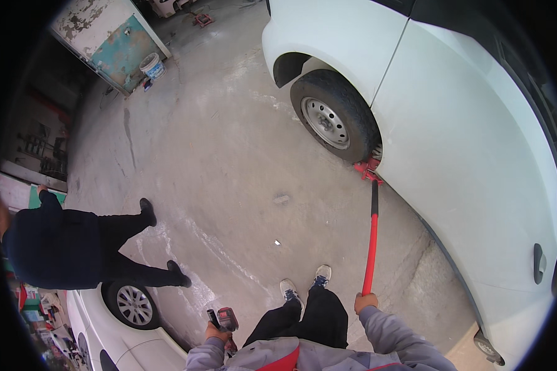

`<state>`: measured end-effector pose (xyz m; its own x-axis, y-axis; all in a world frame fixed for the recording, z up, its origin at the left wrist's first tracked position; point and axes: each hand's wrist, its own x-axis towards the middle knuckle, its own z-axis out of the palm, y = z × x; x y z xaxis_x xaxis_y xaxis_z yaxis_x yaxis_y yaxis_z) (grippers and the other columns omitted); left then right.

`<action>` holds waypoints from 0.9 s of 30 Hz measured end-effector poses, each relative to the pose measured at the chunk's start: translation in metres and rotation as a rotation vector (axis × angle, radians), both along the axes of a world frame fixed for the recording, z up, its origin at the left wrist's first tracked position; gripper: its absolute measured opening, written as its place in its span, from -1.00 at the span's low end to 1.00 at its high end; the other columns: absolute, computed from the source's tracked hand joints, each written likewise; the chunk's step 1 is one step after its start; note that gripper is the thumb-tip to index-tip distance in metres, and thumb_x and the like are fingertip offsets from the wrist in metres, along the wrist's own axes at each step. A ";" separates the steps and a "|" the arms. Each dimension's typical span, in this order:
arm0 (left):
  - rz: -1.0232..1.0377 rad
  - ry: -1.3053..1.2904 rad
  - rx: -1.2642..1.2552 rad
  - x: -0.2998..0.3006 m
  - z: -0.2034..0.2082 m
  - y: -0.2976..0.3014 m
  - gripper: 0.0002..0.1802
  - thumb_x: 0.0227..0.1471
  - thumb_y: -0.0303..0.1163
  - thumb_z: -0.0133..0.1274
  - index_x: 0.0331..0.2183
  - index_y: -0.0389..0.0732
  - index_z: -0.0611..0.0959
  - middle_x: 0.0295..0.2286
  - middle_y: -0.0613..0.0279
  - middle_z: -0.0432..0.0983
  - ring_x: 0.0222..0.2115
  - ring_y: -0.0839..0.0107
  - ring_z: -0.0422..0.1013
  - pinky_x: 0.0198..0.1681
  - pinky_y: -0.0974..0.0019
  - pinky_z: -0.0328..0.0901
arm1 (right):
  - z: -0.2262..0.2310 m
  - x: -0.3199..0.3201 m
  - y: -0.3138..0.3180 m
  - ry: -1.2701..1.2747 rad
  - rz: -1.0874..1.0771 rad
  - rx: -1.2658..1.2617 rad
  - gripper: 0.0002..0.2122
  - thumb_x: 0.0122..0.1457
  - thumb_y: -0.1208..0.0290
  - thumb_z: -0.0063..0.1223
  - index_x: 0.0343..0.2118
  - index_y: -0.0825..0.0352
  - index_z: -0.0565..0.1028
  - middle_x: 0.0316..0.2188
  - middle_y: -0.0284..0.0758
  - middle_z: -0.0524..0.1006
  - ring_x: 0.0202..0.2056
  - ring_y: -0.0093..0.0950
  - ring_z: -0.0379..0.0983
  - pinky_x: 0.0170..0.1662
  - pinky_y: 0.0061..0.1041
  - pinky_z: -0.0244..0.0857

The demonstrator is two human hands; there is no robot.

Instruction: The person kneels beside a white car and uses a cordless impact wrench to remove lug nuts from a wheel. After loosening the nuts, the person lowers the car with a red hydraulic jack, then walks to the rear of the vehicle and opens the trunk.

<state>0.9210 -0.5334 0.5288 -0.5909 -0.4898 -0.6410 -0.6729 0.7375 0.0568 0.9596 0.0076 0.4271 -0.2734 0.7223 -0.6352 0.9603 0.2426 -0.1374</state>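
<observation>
- Hands apart: left hand (216, 332) wrapped around a power tool (228, 319).
- Right hand (366, 302) clasped on the near end of the red handle (371, 247).
- Jack (366, 169) partly under the white car (452, 136), just beside its wheel (334, 114).

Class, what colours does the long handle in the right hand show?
The long handle is red, with a black section near the jack; head view shows it best.
</observation>
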 end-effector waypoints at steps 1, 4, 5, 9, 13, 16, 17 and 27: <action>-0.018 -0.023 -0.009 0.008 0.000 -0.001 -0.21 -0.52 -0.34 0.49 -0.15 -0.26 0.47 -0.24 0.02 0.60 -0.18 0.10 0.56 -0.04 0.15 0.44 | -0.007 0.007 -0.008 0.006 -0.013 0.001 -0.65 0.09 0.20 0.16 -0.29 0.48 0.55 -0.31 0.09 0.61 -0.19 0.00 0.59 -0.09 -0.13 0.46; -0.040 -0.103 -0.057 0.026 -0.006 0.000 -0.22 -0.51 -0.33 0.49 -0.16 -0.26 0.48 -0.24 0.02 0.61 -0.18 0.10 0.57 -0.04 0.16 0.44 | -0.034 0.026 -0.035 0.003 -0.043 0.005 -0.64 0.09 0.22 0.17 -0.23 0.46 0.50 -0.28 0.09 0.61 -0.18 0.02 0.58 -0.06 -0.13 0.45; -0.050 -0.135 -0.053 0.031 -0.009 0.000 -0.24 -0.51 -0.34 0.49 -0.18 -0.27 0.49 -0.23 0.01 0.61 -0.18 0.11 0.57 -0.04 0.17 0.44 | -0.046 0.031 -0.047 0.002 -0.054 0.022 -0.64 0.10 0.22 0.16 -0.23 0.47 0.50 -0.29 0.09 0.61 -0.19 0.02 0.58 -0.07 -0.12 0.45; -0.055 -0.081 0.030 0.045 -0.021 0.002 -0.22 -0.48 -0.29 0.48 -0.16 -0.28 0.46 -0.26 -0.05 0.59 -0.19 0.03 0.56 -0.06 0.13 0.43 | -0.080 0.044 -0.072 -0.020 -0.080 0.058 -0.66 0.11 0.23 0.15 -0.25 0.47 0.49 -0.33 0.10 0.60 -0.21 0.03 0.58 -0.10 -0.09 0.45; -0.128 -0.016 0.072 0.044 -0.042 0.011 -0.24 -0.45 -0.28 0.47 -0.17 -0.30 0.44 -0.27 -0.11 0.56 -0.19 -0.06 0.53 -0.06 0.08 0.42 | -0.071 0.051 -0.048 0.095 -0.231 -0.158 -0.75 0.11 0.30 0.20 -0.32 0.41 0.50 -0.50 -0.08 0.58 -0.42 -0.09 0.58 -0.32 -0.10 0.47; -0.097 0.043 0.178 0.028 -0.078 0.025 -0.27 -0.42 -0.37 0.45 -0.15 -0.30 0.44 -0.25 -0.10 0.56 -0.18 -0.02 0.53 -0.03 0.08 0.41 | -0.056 0.035 -0.013 0.116 -0.699 -0.725 -0.86 0.11 0.42 0.21 -0.39 0.36 0.49 -0.64 -0.30 0.44 -0.65 -0.34 0.42 -0.58 -0.24 0.36; -0.062 0.063 0.231 0.020 -0.093 0.030 -0.27 -0.42 -0.38 0.45 -0.16 -0.31 0.44 -0.24 -0.08 0.55 -0.17 -0.01 0.52 -0.02 0.09 0.40 | -0.052 0.027 -0.011 0.150 -0.734 -0.781 -0.85 0.11 0.43 0.22 -0.39 0.37 0.49 -0.62 -0.29 0.45 -0.65 -0.31 0.44 -0.58 -0.22 0.37; -0.120 0.126 0.321 -0.062 -0.326 0.055 -0.35 -0.34 -0.47 0.35 -0.15 -0.35 0.42 -0.19 -0.20 0.51 -0.12 -0.13 0.47 -0.02 0.04 0.38 | -0.075 0.019 -0.044 0.083 -0.178 -0.128 -0.66 0.12 0.20 0.24 -0.41 0.40 0.40 -0.72 -0.27 0.41 -0.78 -0.33 0.40 -0.71 -0.30 0.29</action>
<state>0.8589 -0.4787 0.2029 -0.7161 -0.1978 -0.6694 -0.5559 0.7415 0.3756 0.9791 -0.0363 0.3526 -0.2040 0.6789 -0.7054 0.9706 0.0462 -0.2362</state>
